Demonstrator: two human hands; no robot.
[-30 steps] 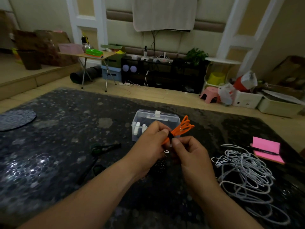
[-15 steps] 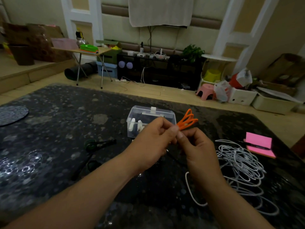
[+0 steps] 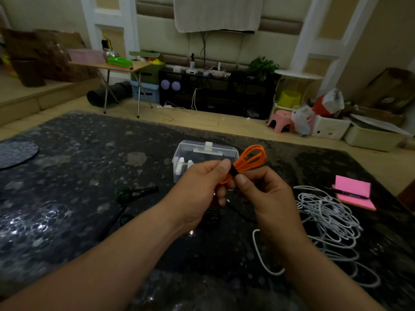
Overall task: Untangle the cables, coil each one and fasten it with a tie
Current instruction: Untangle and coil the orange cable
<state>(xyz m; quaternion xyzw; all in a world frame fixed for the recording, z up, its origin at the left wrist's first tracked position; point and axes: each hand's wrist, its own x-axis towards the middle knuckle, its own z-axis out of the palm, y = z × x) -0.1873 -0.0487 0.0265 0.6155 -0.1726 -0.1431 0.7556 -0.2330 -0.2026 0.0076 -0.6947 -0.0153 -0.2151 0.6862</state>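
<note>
- head view: the left hand (image 3: 202, 187) and right hand (image 3: 267, 194) are both pinching the coiled orange cable (image 3: 249, 158) at its black tie (image 3: 233, 170), just in front of the clear box (image 3: 186, 151).
- the orange cable is looking nearly fastened; the white cables (image 3: 325, 218) are lying tangled and untied to the right of the box.

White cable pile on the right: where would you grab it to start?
Probably the single loop straying from the near-left edge of the white cable pile, pinched from above: it lies flat and apart, while the rest is densely crossed.
</note>
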